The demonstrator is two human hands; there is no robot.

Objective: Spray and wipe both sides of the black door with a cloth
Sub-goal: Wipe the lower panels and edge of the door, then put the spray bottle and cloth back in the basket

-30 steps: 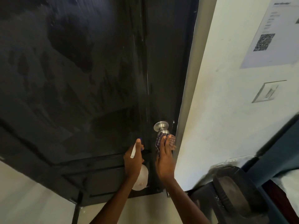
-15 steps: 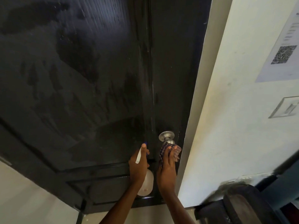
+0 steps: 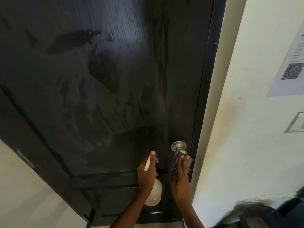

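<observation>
Left hand [image 3: 146, 174] wrapped round the neck of a white spray bottle [image 3: 153, 195], thumb up along the trigger, bottle body hanging below the wrist. Right hand [image 3: 181, 176] flat, fingers straight, pressing a checked cloth [image 3: 176, 162] against the black door [image 3: 98, 79] just below the silver knob [image 3: 178, 146]. Wet streaks and darker patches across the door panel, far and to the left. White wall [image 3: 238, 145] at right with a paper sheet [image 3: 291, 68] bearing a printed code.
</observation>
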